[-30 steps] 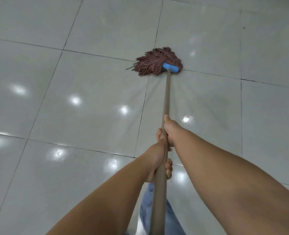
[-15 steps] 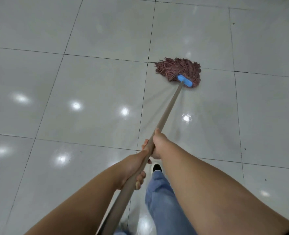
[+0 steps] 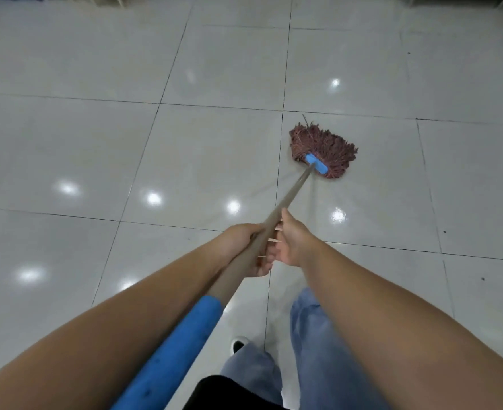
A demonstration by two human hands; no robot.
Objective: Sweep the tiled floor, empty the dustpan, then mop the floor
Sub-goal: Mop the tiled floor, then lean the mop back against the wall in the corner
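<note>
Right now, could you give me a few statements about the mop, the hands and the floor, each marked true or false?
1. Both hands grip the mop handle. True: the left hand and the right hand are curled round it, close together.
2. The mop head is lifted clear of the floor. False: its reddish-brown strands lie on the tiled floor.
3. The clamp joining handle and strands is blue. True.
4. The near end of the handle has a red sleeve. False: the foam sleeve is blue.
5. The mop head lies to the left of the hands. False: it lies ahead and to the right.
</note>
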